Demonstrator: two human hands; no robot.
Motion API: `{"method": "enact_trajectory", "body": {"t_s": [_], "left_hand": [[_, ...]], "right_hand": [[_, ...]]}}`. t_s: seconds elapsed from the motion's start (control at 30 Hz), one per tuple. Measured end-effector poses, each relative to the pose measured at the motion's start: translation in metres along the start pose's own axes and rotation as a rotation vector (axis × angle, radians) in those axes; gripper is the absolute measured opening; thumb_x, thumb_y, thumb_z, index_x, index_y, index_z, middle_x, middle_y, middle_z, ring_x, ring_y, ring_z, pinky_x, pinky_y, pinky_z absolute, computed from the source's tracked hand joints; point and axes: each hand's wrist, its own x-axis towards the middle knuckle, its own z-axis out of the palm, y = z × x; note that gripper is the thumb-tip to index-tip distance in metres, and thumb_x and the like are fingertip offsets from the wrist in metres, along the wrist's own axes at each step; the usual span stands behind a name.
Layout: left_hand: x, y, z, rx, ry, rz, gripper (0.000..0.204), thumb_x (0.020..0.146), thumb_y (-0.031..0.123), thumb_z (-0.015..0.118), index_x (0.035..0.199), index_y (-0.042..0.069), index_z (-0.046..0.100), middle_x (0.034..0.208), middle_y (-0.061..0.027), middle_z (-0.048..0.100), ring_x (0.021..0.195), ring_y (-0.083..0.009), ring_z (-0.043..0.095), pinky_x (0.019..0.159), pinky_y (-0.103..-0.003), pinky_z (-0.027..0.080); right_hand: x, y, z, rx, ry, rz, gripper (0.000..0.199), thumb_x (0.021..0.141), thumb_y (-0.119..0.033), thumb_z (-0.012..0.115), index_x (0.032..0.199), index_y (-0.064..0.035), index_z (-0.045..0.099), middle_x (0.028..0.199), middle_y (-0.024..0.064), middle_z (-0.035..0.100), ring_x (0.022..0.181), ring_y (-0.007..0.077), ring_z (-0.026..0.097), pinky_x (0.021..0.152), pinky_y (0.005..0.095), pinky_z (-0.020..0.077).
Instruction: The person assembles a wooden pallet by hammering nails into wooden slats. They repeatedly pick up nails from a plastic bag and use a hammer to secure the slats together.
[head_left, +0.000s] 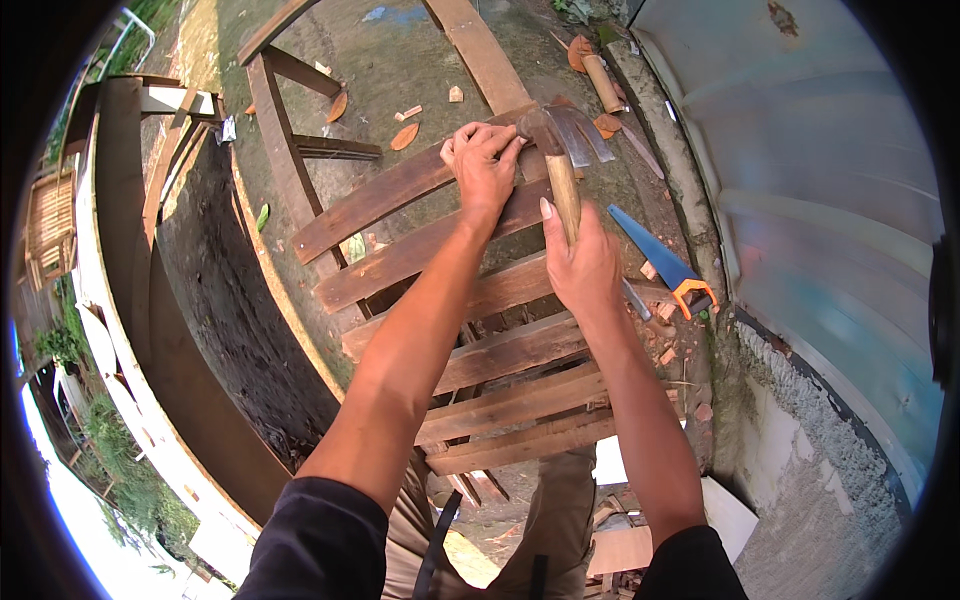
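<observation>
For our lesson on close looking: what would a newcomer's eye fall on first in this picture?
First, the two bare hands at the centre: the left hand presses on the top slat of a wooden slat frame, and the right hand grips a wooden-handled hammer over that slat. Next, the blue handsaw with an orange handle, lying on the ground just right of the frame.

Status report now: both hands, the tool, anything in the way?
Left hand pressed on top slat. Right hand grips hammer by wooden handle, head at slat end. Blue saw lies beside right hand, apart.
</observation>
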Motion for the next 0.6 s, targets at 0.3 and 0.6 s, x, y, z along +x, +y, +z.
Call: {"method": "enact_trajectory", "body": {"t_s": [0.3, 0.6], "left_hand": [[-0.002, 0.002, -0.001, -0.021, -0.033, -0.032, 0.010, 0.082, 0.012, 0.076, 0.092, 0.011, 0.078, 0.099, 0.0015, 0.074, 0.112, -0.0216, 0.058, 0.106, -0.044, 0.029], [-0.001, 0.002, -0.004, -0.027, -0.037, -0.048, 0.009, 0.081, 0.012, 0.077, 0.090, 0.009, 0.078, 0.099, 0.0021, 0.074, 0.111, -0.0218, 0.059, 0.104, -0.043, 0.030]], "right_hand": [[0.018, 0.007, 0.011, -0.217, -0.053, 0.019, 0.037, 0.101, -0.036, 0.060, 0.103, 0.0007, 0.057, 0.073, 0.0302, 0.064, 0.073, 0.0519, 0.065, 0.063, 0.0574, 0.0479], [0.024, 0.019, 0.012, -0.256, -0.072, -0.017, 0.035, 0.101, -0.033, 0.061, 0.102, 0.0007, 0.055, 0.073, 0.0319, 0.063, 0.072, 0.0531, 0.064, 0.062, 0.0582, 0.0474]]}}
